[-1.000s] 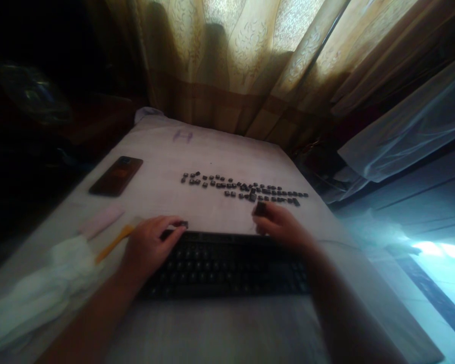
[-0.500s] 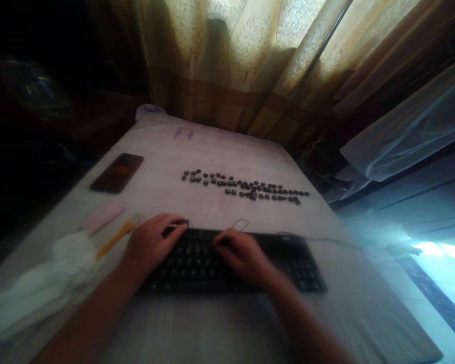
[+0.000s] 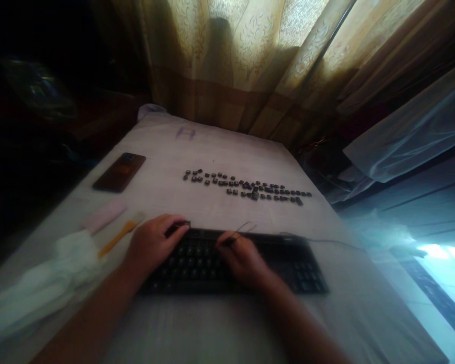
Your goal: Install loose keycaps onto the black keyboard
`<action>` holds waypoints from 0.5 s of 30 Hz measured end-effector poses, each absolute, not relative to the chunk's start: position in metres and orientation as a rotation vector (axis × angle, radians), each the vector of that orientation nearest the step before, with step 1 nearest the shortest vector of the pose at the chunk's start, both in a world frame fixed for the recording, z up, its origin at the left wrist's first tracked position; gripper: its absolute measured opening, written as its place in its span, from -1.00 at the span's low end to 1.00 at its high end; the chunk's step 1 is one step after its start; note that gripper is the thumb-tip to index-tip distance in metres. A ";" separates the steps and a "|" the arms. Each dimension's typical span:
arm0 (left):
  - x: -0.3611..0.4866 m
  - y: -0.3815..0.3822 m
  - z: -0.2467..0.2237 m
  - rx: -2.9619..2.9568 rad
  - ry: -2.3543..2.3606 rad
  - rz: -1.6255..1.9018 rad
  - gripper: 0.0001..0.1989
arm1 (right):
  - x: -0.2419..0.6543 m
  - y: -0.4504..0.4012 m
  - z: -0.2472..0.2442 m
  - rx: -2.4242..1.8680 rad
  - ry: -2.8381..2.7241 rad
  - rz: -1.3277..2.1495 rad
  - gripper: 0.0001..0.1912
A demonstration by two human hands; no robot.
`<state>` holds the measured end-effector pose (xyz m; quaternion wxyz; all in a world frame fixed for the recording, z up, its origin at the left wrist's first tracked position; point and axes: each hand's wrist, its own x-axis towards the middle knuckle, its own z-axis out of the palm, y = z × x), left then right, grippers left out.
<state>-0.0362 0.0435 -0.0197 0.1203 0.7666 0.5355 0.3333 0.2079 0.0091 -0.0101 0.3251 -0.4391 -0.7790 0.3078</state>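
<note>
A black keyboard (image 3: 200,263) lies near the front of the cloth-covered table, some of its keys in place and its upper right part dark. My left hand (image 3: 155,240) pinches a small dark keycap (image 3: 187,223) at the keyboard's back left edge. Over the keyboard's middle, my right hand (image 3: 242,253) is closed on a thin bent wire tool (image 3: 243,227), whose ends point up and away. Behind the keyboard, loose black keycaps (image 3: 268,190) lie in uneven rows.
At the left on the table (image 3: 197,151) are a dark phone (image 3: 120,172), a pink block (image 3: 105,214), a brush with an orange handle (image 3: 117,238) and a crumpled white cloth (image 3: 74,258). A cable (image 3: 335,242) runs right from the keyboard. Curtains (image 3: 250,65) hang behind.
The wire tool has turned a little in my right hand, its tips now pointing further right. My left hand keeps its pinch. The whole view has shifted slightly.
</note>
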 end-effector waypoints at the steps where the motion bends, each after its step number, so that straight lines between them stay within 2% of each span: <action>1: -0.036 0.044 -0.019 2.241 1.565 0.970 -0.74 | 0.209 0.009 -0.010 -1.167 -1.965 0.845 -0.85; 6: -0.035 0.045 -0.018 2.242 1.559 0.954 -0.74 | 0.211 0.011 -0.012 -1.207 -1.753 0.962 -0.81; 11: -0.035 0.044 -0.017 2.232 1.570 0.926 -0.72 | 0.209 0.012 -0.013 -1.149 -1.868 0.843 -0.84; 15: -0.035 0.043 -0.015 2.213 1.569 0.946 -0.72 | 0.210 0.027 -0.006 -1.271 -1.830 0.736 -0.85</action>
